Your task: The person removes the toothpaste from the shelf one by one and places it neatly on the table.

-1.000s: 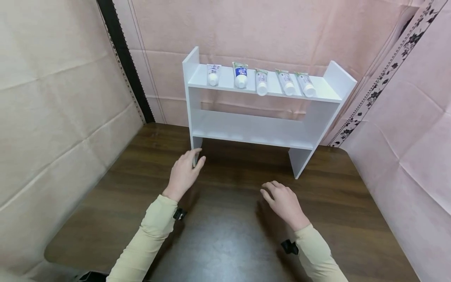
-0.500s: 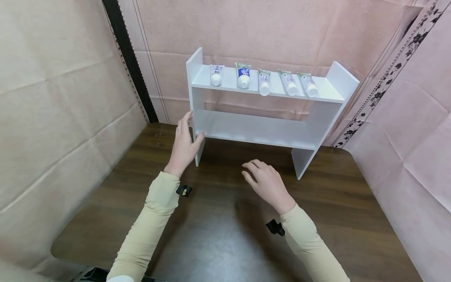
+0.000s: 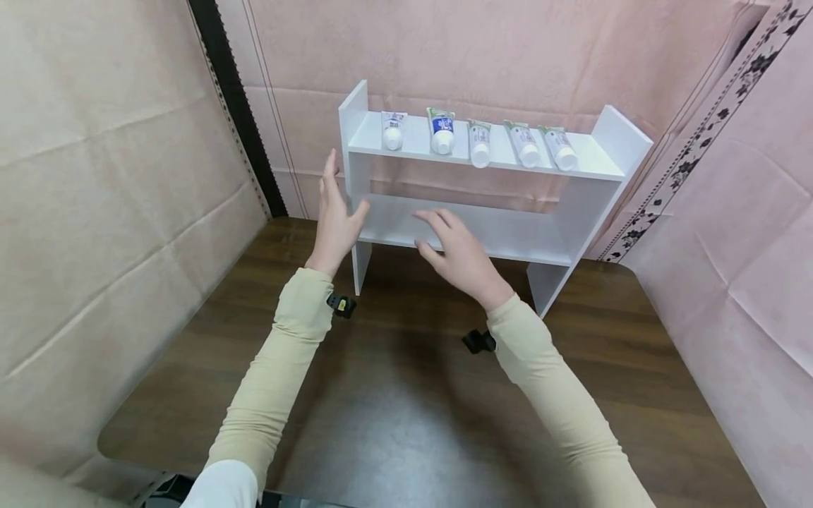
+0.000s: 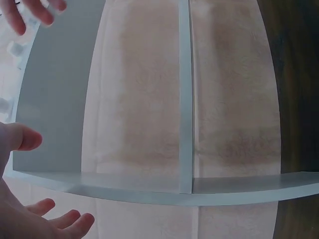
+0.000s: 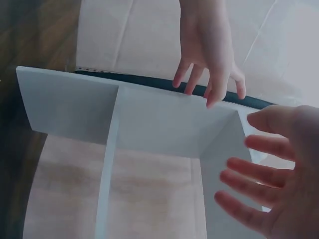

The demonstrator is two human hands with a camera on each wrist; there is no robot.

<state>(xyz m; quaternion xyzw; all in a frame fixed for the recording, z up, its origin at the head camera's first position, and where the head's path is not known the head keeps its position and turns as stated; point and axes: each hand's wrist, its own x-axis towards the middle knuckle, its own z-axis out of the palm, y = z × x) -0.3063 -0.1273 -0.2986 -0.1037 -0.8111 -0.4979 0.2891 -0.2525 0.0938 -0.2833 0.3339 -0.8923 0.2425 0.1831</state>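
A white two-tier shelf (image 3: pixel 466 224) stands at the back of the table. Several white capped tubes lie in a row on its top board, among them a leftmost tube (image 3: pixel 393 132) and one with a blue label (image 3: pixel 441 132). My left hand (image 3: pixel 336 229) is raised by the shelf's left side panel, fingers extended upward, holding nothing. In front of the lower board, my right hand (image 3: pixel 462 257) hovers with loosely bent fingers and nothing between them. The right wrist view has both the right hand (image 5: pixel 279 172) and the left hand (image 5: pixel 209 47) near the side panel.
The brown wooden table (image 3: pixel 375 416) extends in front of the shelf. Pale pink cloth (image 3: pixel 483 56) hangs behind it, with more cloth along the left and right sides. A dark object (image 3: pixel 166 492) shows at the bottom left edge.
Both hands have moved forward and up toward the shelf; the right hand has also shifted left. The tubes keep their places on the top board.
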